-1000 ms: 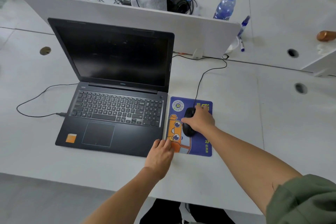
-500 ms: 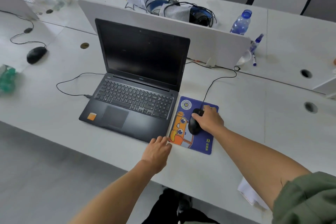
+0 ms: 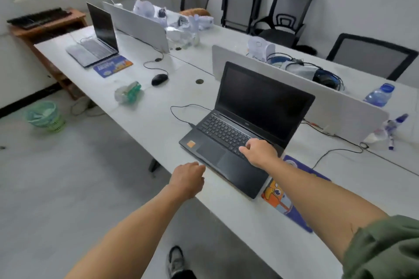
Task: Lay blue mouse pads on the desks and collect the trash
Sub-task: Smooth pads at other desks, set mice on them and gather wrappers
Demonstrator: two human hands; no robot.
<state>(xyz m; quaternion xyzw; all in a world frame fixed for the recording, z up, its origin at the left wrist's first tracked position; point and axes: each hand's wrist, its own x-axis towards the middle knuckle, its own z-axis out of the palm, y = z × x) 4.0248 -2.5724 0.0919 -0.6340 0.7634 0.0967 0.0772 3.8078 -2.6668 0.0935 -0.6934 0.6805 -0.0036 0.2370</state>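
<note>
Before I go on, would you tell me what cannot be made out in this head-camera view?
- Near blue mouse pad: the right forearm covers its middle, hiding whatever lies there.
- Right hand: motion blur hides whether its fingers touch the laptop keys.
- Clutter on the far desk: too blurred to identify.
- Green bin: contents blurred and small.

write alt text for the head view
A person's right hand is over the keyboard of a black laptop on a white desk, the left hand at the desk's edge, both empty. A blue mouse pad lies right of the laptop; farther along are a bottle, a mouse and a second laptop with its pad.
</note>
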